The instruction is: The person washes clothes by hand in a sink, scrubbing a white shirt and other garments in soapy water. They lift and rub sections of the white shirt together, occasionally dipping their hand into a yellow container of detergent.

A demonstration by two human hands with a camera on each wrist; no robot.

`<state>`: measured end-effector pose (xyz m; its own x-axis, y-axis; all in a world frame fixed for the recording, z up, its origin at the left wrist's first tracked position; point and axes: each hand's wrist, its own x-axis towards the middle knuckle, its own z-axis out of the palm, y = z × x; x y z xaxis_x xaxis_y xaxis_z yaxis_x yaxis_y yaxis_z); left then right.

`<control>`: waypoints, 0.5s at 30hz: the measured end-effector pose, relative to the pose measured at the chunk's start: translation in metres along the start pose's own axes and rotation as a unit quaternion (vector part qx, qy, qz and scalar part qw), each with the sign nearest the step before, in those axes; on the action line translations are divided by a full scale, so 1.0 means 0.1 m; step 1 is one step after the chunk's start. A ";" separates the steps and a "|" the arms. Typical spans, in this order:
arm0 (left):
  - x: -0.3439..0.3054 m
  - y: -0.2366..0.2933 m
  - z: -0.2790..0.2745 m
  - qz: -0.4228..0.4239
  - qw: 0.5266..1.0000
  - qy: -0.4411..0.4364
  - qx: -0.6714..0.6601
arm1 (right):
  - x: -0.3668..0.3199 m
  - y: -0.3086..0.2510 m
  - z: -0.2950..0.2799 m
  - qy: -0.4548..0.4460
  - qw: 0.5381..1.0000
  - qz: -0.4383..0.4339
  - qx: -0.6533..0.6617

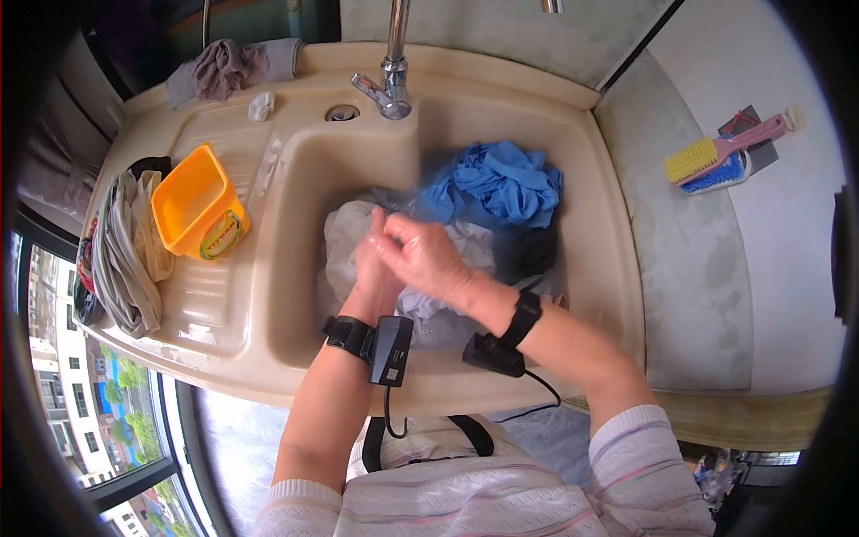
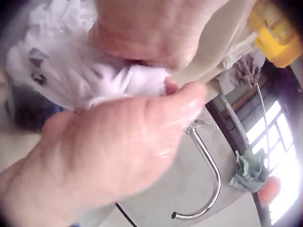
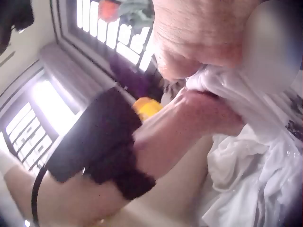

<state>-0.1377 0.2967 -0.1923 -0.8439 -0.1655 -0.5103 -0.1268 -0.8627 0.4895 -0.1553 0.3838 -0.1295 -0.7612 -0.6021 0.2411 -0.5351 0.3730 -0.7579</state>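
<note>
Wet white cloth (image 1: pixel 465 246) lies in the sink basin and rises to both hands. The left hand (image 1: pixel 376 259) and the right hand (image 1: pixel 420 255) meet above it, fingers curled. In the left wrist view white cloth (image 2: pixel 118 82) is pinched between the left hand (image 2: pixel 147 33) and the right hand (image 2: pixel 118 142). From the right wrist, the bunched cloth (image 3: pixel 213 80) shows gripped by the right hand (image 3: pixel 199 38) and the left hand (image 3: pixel 194 113). Blue cloth (image 1: pixel 506 183) is heaped behind them, with dark cloth (image 1: pixel 528 251) nearer.
A chrome faucet (image 1: pixel 394 89) stands at the basin's back. On the left ledge are a yellow-orange container (image 1: pixel 192 206) and folded garments (image 1: pixel 130 251). A grey-purple cloth (image 1: pixel 228 72) lies at the back left. Brushes (image 1: pixel 698 161) hang on the right.
</note>
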 end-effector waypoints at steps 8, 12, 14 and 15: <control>0.03 -0.14 0.10 0.012 0.997 -0.017 -0.074 | 0.26 0.42 0.12 0.022 0.976 0.071 -0.204; 0.56 -0.37 -0.56 0.262 0.882 -0.163 0.355 | 0.10 0.13 0.15 0.023 0.982 0.032 -0.185; 0.43 -0.37 -0.45 0.148 0.955 -0.242 0.081 | 0.05 0.07 0.20 0.025 0.983 -0.006 -0.184; 0.33 -0.35 -0.37 0.021 0.934 -0.295 -0.200 | 0.11 0.16 0.18 0.025 0.983 -0.006 -0.184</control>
<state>-0.1423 0.3039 -0.2526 -0.9991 -0.0119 0.0400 0.0173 -0.9904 0.1372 -0.1654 0.3710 -0.1499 -0.7665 -0.5756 0.2849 -0.6330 0.6018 -0.4870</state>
